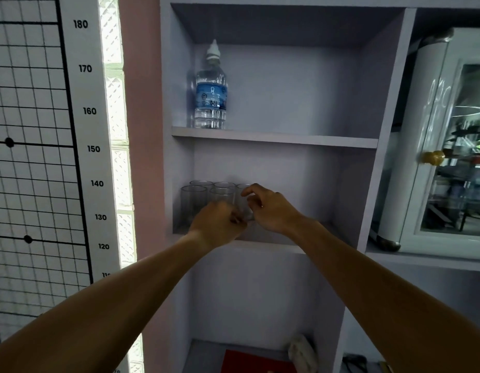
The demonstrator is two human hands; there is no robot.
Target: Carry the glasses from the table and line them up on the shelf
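Note:
Several clear glasses stand in two rows on the left of the middle shelf (271, 244) of a pale lilac unit. My left hand (217, 224) is curled around the lower part of the front middle glass (221, 196). My right hand (271, 208) cups the rightmost glass (243, 204), with the thumb near its rim and the fingers lower down its side. The fingertips of both hands nearly meet at that glass's base. The front left glass (193, 201) and the back glasses (201, 183) stand free. My hands hide the glass bases.
A water bottle (211, 90) stands on the upper shelf (287, 140). The right half of the middle shelf is bare. A glass-door cabinet (448, 146) stands to the right. A height chart (91, 130) hangs on the left wall. A red object (255, 363) lies on the bottom shelf.

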